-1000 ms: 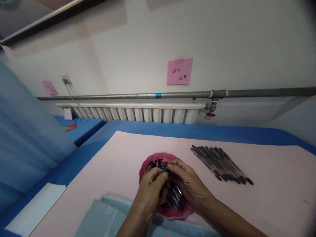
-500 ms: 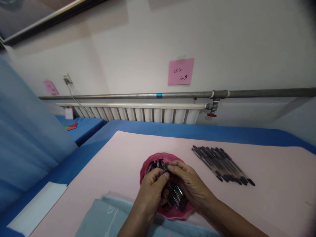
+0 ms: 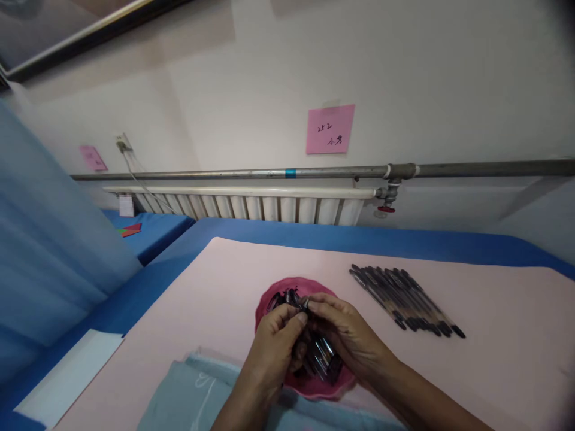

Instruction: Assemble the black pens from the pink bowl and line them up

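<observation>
My left hand (image 3: 275, 341) and my right hand (image 3: 349, 328) meet fingertip to fingertip above a pink scalloped bowl (image 3: 262, 308). Both pinch a small dark pen part (image 3: 304, 306), mostly covered by the fingers, so its exact kind is unclear. Inside the bowl lie dark and clear pen parts (image 3: 321, 360), partly hidden by my hands. To the right, a row of black-ended pens (image 3: 406, 299) lies side by side on the pink sheet (image 3: 224, 269).
A grey-blue cloth (image 3: 179, 389) lies in front of the bowl. A white sheet of paper (image 3: 67, 377) is at the left edge near a blue curtain (image 3: 54, 251). Behind the blue table (image 3: 278, 230) are a radiator (image 3: 269, 208) and a pipe with a red valve (image 3: 386, 209).
My fingertips have shifted slightly around the small part, showing a bit more of it. The bowl and the row of pens stay where they were.
</observation>
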Demonstrator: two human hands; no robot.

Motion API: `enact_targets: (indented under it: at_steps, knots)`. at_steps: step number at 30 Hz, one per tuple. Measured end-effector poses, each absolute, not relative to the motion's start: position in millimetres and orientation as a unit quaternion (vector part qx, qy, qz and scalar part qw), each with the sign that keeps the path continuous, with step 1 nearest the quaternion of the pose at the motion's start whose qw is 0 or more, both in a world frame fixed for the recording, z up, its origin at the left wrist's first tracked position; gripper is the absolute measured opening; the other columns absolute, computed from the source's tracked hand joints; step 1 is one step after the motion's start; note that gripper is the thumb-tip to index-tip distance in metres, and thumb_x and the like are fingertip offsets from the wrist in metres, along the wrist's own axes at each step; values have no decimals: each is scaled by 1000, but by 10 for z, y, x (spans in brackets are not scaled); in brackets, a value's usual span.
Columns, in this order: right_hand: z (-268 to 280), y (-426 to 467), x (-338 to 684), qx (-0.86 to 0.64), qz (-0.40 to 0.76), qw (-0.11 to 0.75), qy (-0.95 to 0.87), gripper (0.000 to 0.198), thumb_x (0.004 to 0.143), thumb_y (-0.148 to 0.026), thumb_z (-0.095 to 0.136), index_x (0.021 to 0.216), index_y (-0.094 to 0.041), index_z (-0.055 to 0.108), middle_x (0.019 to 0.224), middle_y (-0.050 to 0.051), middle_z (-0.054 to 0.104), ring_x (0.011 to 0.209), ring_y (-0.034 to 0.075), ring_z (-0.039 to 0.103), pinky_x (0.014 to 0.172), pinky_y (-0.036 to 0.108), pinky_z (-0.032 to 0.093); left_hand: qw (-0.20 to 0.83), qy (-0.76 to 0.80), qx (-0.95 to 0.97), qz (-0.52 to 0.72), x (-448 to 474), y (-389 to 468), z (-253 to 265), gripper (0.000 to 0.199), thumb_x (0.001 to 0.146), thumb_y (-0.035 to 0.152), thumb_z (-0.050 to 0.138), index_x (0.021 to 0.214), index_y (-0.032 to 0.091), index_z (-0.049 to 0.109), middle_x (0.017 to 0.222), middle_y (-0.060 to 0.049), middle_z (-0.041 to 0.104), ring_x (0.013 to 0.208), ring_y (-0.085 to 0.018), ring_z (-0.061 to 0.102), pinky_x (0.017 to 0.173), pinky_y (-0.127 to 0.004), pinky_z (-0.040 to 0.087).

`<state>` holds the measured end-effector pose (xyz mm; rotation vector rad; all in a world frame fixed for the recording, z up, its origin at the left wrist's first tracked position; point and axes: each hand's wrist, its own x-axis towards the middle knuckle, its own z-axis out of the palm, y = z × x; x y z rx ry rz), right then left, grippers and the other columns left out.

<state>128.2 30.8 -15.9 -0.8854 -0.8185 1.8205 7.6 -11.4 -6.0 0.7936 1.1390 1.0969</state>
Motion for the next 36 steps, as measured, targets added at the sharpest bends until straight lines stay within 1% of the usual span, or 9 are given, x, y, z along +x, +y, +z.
enact_targets:
  at_steps: [4, 9, 12, 15, 20, 24, 30, 33, 36]
  knots:
    - [-208, 315, 1282, -368, 722, 465, -356, 20, 58, -29, 79, 68, -17, 67, 62, -3, 61, 55, 9, 48, 56, 23, 38, 580, 524, 403, 476, 56, -106, -93, 22, 76, 40, 57, 75, 18, 55, 47, 8, 41, 38, -6, 31, 38, -19, 22]
    - [-266, 297, 1268, -392, 695, 478, -367, 20, 58, -30, 78, 68, -17, 66, 62, -3, 60, 55, 10, 49, 57, 24, 38, 396, 584, 531, 468, 61, -126, -49, 15, 78, 26, 54, 68, 18, 61, 61, 0, 57, 57, -12, 48, 53, -22, 34]
    - [-274, 291, 1266, -398, 682, 476, -387, 18, 60, -31, 76, 66, -18, 65, 58, -3, 58, 54, 10, 49, 56, 25, 39, 362, 599, 548, 458, 74, -138, -26, 15, 79, 23, 52, 69, 19, 62, 63, -1, 60, 58, -14, 51, 56, -23, 35]
    - [-224, 310, 1288, -405, 661, 458, -435, 18, 63, -34, 74, 68, -18, 67, 60, -2, 60, 55, 12, 50, 56, 26, 39, 373, 597, 542, 459, 57, -128, -38, 15, 79, 25, 53, 68, 19, 62, 62, -1, 59, 58, -14, 51, 55, -23, 34]
    - [-88, 424, 1421, -432, 558, 469, -532, 18, 68, -35, 67, 79, -21, 69, 80, 1, 67, 78, 18, 57, 74, 30, 42, 433, 581, 479, 495, -56, -87, -72, 18, 78, 34, 56, 73, 19, 61, 59, 3, 53, 55, -11, 46, 51, -21, 34]
    - [-51, 519, 1549, -480, 514, 460, -542, 15, 68, -33, 64, 76, -21, 68, 68, -1, 62, 64, 15, 52, 64, 29, 40, 534, 549, 375, 523, -152, -70, -51, 24, 75, 41, 60, 71, 18, 55, 50, 7, 43, 41, -6, 35, 39, -18, 23]
    - [24, 548, 1637, -483, 459, 427, -611, 11, 70, -31, 58, 70, -22, 65, 67, -1, 62, 62, 15, 52, 62, 30, 40, 560, 501, 291, 593, -315, -22, 29, 26, 68, 36, 68, 74, 16, 53, 54, 6, 50, 39, -3, 36, 36, -14, 21]
    - [21, 517, 1649, -475, 372, 378, -702, 12, 75, -26, 52, 74, -23, 64, 73, 1, 64, 69, 17, 55, 66, 31, 41, 544, 504, 270, 614, -369, 4, 48, 27, 64, 33, 71, 74, 15, 54, 58, 3, 55, 41, -3, 40, 36, -14, 23]
    - [-45, 438, 1611, -458, 188, 243, -834, 20, 77, -16, 46, 80, -22, 64, 83, 6, 66, 77, 22, 57, 69, 34, 41, 552, 508, 276, 601, -350, 7, 33, 27, 64, 35, 70, 72, 15, 54, 55, 5, 52, 40, -3, 38, 35, -14, 23]
